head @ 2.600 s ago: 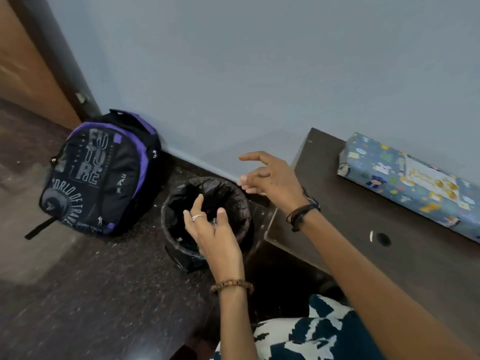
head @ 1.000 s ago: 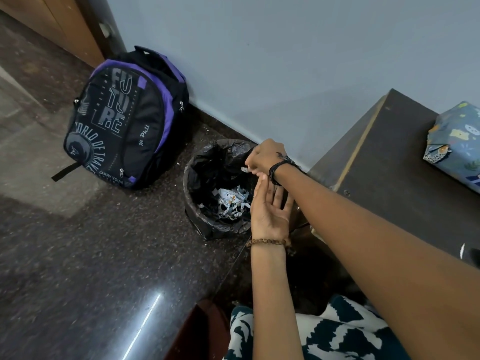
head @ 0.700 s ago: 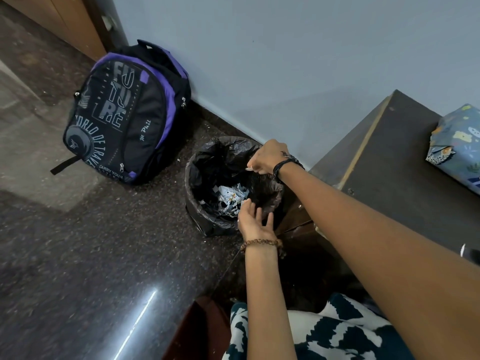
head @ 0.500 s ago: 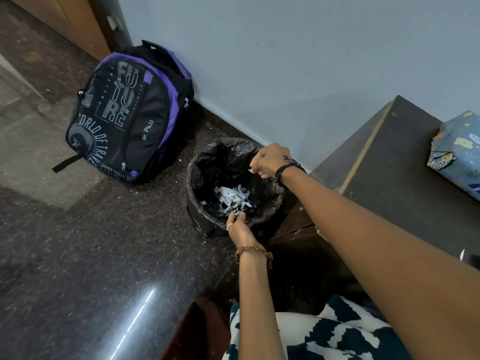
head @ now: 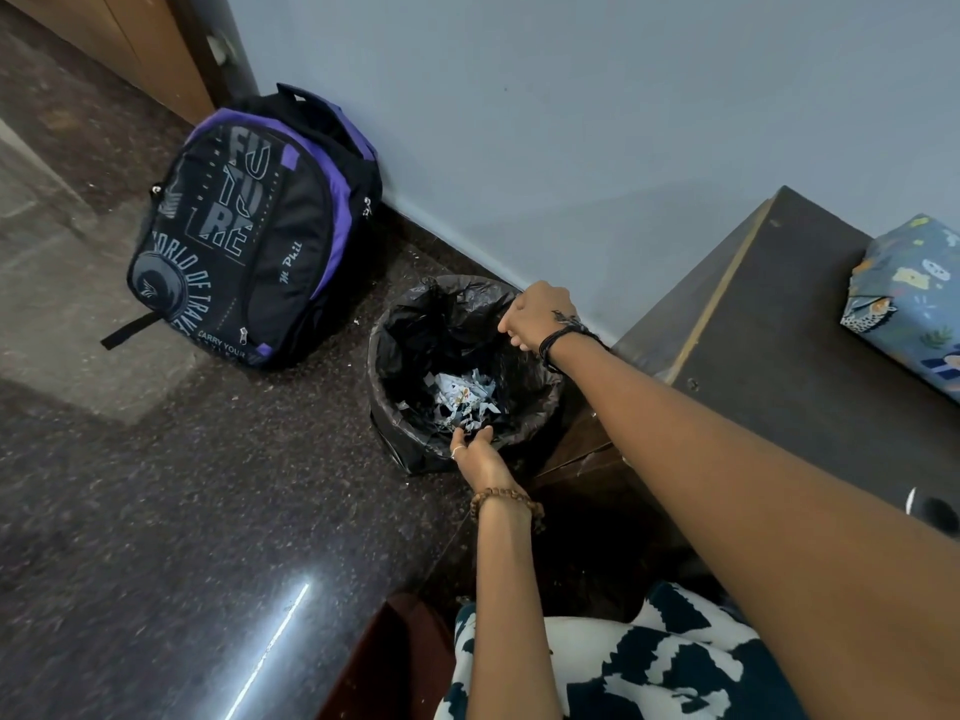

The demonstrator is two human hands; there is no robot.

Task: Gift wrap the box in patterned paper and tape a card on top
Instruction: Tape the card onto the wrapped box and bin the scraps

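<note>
The box [head: 917, 298], wrapped in blue patterned paper, lies on the dark table [head: 779, 345] at the right edge, partly cut off; no card shows on the visible part. A black-lined waste bin [head: 410, 449] stands on the floor beside the table, with torn patterned paper scraps [head: 462, 400] inside. My left hand [head: 475, 452] hangs over the bin's near rim, fingers relaxed and pointing down toward the scraps. My right hand [head: 537, 317] hovers over the far rim with fingers curled under; nothing shows in it.
A black and purple backpack [head: 244, 236] leans against the grey wall left of the bin. A wooden door [head: 140, 49] is at the top left. The floor is dark polished stone. My lap in patterned cloth [head: 623, 667] is at the bottom.
My left hand has drawn back from under the right hand to the bin's near rim, fingers tipped downward. My right hand stays curled over the far rim. More scraps lie in the bin.
</note>
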